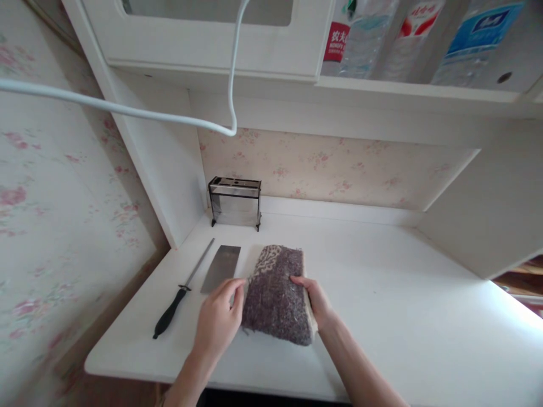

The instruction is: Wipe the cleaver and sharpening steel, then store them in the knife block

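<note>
A folded, thick purple-brown cloth [278, 302] with a beige patterned corner is held just over the white desk. My right hand [316, 302] grips its right edge, thumb on top and the fingers hidden underneath. At the left edge my left hand [220, 311] pinches the cloth between thumb and fingertips. Just beyond that hand lies a flat grey metal blade [223, 267], like a cleaver's; its near end is hidden by the hand. Farther left rests a sharpening steel [182, 291] with a black handle.
A clear-sided rack with a black frame [235, 183] stands at the back left of the desk [382, 316]. A white cable [161, 116] hangs across the upper left. Overhead, a white cabinet [212, 48] adjoins a shelf holding several plastic bottles [479, 37].
</note>
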`<move>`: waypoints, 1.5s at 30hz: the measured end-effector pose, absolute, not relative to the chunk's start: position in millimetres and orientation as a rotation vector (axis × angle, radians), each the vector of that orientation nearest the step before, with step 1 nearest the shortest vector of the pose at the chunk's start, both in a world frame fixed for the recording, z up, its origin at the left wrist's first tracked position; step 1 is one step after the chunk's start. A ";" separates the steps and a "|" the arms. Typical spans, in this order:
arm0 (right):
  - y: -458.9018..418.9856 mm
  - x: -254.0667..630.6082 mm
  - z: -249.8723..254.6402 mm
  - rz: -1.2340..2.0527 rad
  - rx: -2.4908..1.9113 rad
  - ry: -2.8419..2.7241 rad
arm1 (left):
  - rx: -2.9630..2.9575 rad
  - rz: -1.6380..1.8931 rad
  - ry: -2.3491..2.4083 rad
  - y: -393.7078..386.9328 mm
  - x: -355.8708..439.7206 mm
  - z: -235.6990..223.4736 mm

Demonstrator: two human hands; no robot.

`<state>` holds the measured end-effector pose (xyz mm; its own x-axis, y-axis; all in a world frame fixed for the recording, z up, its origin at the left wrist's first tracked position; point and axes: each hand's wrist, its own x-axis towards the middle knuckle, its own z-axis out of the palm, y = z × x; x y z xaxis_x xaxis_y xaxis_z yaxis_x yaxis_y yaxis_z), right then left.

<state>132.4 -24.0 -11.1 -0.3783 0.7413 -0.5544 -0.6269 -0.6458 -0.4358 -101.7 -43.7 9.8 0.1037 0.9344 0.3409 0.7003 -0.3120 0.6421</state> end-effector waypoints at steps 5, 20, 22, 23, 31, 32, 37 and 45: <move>-49.8 169.3 -13.6 1.748 -0.860 -0.187 | 2.219 0.519 2.134 -63.7 -131.3 8.6; -82.6 197.6 -20.8 1.557 -0.816 -0.150 | 1.920 -0.090 2.126 -53.7 -126.1 4.6; -81.4 196.3 -22.5 1.565 -0.829 -0.142 | 1.904 -0.071 2.126 -52.2 -127.2 4.7; -81.0 195.3 -22.7 1.573 -0.836 -0.140 | 1.894 -0.063 2.119 -51.6 -127.9 4.8; -74.9 178.3 -18.7 1.548 -0.821 -0.139 | 1.818 0.123 1.909 -63.4 -123.3 9.2; -73.5 176.0 -18.3 1.533 -0.820 -0.155 | 1.820 0.158 1.875 -67.1 -120.7 9.4; -69.3 157.1 -7.2 1.498 -0.824 -0.284 | 1.856 0.386 1.729 -85.0 -94.2 10.5; -85.7 135.0 17.7 1.586 -0.768 -0.552 | 1.907 0.465 1.605 -103.7 -38.0 9.4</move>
